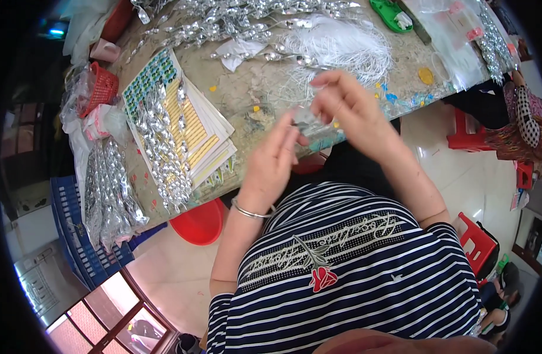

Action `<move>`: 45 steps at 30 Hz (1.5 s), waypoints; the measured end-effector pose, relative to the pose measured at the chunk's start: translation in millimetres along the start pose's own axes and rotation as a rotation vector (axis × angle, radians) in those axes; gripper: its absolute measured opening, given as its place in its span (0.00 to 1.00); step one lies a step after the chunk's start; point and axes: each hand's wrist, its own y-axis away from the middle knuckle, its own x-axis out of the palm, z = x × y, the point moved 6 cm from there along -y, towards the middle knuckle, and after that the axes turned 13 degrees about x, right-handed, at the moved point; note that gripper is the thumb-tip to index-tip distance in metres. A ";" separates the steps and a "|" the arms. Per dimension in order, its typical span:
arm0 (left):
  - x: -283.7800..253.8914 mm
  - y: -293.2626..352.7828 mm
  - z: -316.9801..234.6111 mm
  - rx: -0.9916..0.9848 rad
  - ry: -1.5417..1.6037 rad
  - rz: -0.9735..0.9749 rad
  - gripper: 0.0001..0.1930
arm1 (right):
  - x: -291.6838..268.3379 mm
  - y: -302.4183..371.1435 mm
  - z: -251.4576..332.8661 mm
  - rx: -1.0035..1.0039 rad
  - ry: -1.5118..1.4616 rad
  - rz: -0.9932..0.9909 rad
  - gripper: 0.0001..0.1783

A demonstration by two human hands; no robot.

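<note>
My left hand (273,159), with a silver bangle (253,213) at its wrist, is raised at the table's near edge with its thumb and fingers closed together. My right hand (355,112) faces it, its fingers curled and slightly blurred. Between the fingertips shows a small, clear, shiny piece (305,120), too small and smeared to name. Beyond the hands, a heap of white strings (342,47) lies on the table. Twisted silver foil strands (241,26) spread along the far side, and more foil strands (165,147) rest on printed sticker sheets (209,133) to the left.
Bundled silver strands in clear plastic (109,189) hang over the table's left edge near a red basket (100,88). A green tray (392,15) sits at the far side. Below are a red basin (199,223) and red stools (477,242). Another person (521,118) is at the right.
</note>
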 end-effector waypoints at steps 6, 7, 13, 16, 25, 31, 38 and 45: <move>-25.7 30.0 42.6 -0.237 0.153 -0.196 0.15 | -31.7 -11.2 -43.8 -0.117 0.397 -0.126 0.06; -24.4 33.3 44.6 -0.246 0.155 -0.201 0.15 | -26.1 -9.8 -52.9 -0.110 0.397 -0.118 0.06; -19.1 42.8 54.9 -0.313 0.211 -0.184 0.13 | 13.7 -6.4 -60.9 -0.332 0.742 -0.203 0.10; -20.6 44.7 55.8 -0.308 0.201 -0.191 0.13 | 18.8 -17.9 -62.5 -0.336 0.817 -0.214 0.08; -24.1 48.2 55.4 -0.305 0.247 -0.196 0.12 | -8.8 -22.3 -33.5 -0.214 0.554 -0.184 0.04; -27.4 33.1 36.3 -0.252 0.397 -0.210 0.13 | -10.4 -8.9 -6.0 -0.164 0.288 -0.079 0.03; -25.2 23.6 17.9 -0.249 0.336 -0.251 0.16 | 18.6 2.3 -20.4 0.098 0.109 0.130 0.06; -18.2 16.8 11.5 -0.232 0.403 -0.309 0.19 | 41.7 7.8 -18.4 0.075 0.150 0.236 0.07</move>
